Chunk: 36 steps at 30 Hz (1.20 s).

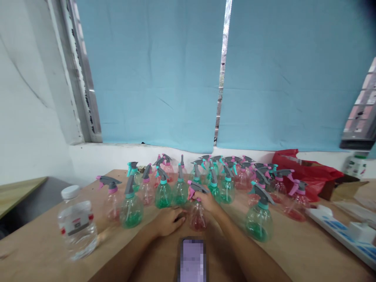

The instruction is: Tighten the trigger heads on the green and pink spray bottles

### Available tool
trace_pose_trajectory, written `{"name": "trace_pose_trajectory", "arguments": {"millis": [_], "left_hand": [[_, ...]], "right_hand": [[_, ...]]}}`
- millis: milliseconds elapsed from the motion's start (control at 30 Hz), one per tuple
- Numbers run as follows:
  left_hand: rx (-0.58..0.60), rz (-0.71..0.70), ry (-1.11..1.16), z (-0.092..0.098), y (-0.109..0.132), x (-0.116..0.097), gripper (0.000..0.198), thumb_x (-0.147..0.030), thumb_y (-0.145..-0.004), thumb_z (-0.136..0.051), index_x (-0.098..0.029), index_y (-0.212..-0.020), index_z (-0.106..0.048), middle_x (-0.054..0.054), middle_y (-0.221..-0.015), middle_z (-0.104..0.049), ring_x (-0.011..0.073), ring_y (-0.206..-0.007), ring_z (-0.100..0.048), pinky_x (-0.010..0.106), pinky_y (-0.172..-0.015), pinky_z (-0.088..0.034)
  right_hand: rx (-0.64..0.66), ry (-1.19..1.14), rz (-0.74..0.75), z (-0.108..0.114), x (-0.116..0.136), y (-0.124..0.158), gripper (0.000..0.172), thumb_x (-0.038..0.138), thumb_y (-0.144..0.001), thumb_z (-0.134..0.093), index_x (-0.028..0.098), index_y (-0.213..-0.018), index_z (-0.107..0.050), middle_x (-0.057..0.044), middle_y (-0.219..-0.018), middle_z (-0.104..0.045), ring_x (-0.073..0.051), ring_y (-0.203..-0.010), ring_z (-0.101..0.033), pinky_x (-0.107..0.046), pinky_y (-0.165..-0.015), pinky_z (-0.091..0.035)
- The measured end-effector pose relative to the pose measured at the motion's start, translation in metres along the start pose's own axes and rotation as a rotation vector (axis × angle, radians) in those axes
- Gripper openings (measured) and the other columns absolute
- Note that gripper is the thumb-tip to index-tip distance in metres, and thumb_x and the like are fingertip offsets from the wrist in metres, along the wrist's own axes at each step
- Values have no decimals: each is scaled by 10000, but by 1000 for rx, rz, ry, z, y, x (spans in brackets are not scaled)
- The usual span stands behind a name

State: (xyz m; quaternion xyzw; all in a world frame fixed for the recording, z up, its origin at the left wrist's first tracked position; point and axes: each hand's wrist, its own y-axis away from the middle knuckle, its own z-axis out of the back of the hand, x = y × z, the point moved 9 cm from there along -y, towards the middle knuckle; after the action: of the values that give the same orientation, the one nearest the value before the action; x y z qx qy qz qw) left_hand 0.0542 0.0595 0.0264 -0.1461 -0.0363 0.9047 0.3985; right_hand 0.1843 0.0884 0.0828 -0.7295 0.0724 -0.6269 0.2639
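My right hand is closed around the grey-and-pink spray head of a clear pink spray bottle, which stands upright on the table and has some pinkish liquid at its bottom. Just left of that bottle, my left hand rests on the tabletop, thumb and fingers slightly apart, with nothing seen in it. Behind both hands are many similar bottles, among them a green spray bottle and a greenish spray bottle. A phone with a blurred screen lies below my hands.
A water bottle stands at the left of the wooden table. Another green spray bottle is near my right forearm. At the right lie a white power strip, a red plastic bag and a cardboard box.
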Motion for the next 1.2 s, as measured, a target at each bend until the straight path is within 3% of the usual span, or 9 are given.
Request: {"name": "trace_pose_trajectory", "arguments": {"millis": [100, 467, 767, 1033, 1200], "left_hand": [[4, 3, -9, 1, 0, -1, 366, -414, -1001, -479, -255, -1283, -647, 67, -1247, -714, 284, -1124, -675, 366, -955, -503], [14, -5, -20, 1, 1, -2, 374, -422, -1007, -464, -245, -1281, -648, 78, -1234, -715, 283, -1111, -674, 369, -940, -511], [11, -26, 2, 2, 1, -3, 377, -418, -1008, -461, -252, -1289, -649, 81, -1247, -707, 286, -1132, -662, 379, -968, -501], [21, -5, -10, 1, 1, -3, 375, -421, -1012, -455, -254, -1291, -642, 80, -1213, -708, 285, -1085, -677, 371, -935, -508], [18, -6, -15, 1, 1, -2, 388, -422, -1014, -453, -236, -1296, -643, 96, -1227, -702, 293, -1098, -675, 382, -949, -506]], "right_hand": [[-7, -9, -4, 0, 0, 0, 166, 230, -608, -530, 196, -630, -691, -15, -609, -640, -146, -544, -529, -270, -552, -368], [55, 74, -30, -2, 10, 3, 383, 234, -670, -540, 221, -982, -761, 18, -669, -670, -145, -610, -559, -258, -599, -388], [-14, -33, -37, 0, 0, 0, 152, 234, -602, -542, 195, -619, -688, -15, -564, -616, -162, -585, -525, -269, -547, -346], [17, 78, -27, 0, 8, 0, 325, 267, -611, -530, 218, -836, -760, 22, -555, -588, -148, -550, -487, -261, -536, -310], [27, 65, -11, -1, 10, 0, 315, 245, -613, -528, 208, -827, -756, 15, -592, -610, -144, -561, -498, -261, -559, -335]]}}
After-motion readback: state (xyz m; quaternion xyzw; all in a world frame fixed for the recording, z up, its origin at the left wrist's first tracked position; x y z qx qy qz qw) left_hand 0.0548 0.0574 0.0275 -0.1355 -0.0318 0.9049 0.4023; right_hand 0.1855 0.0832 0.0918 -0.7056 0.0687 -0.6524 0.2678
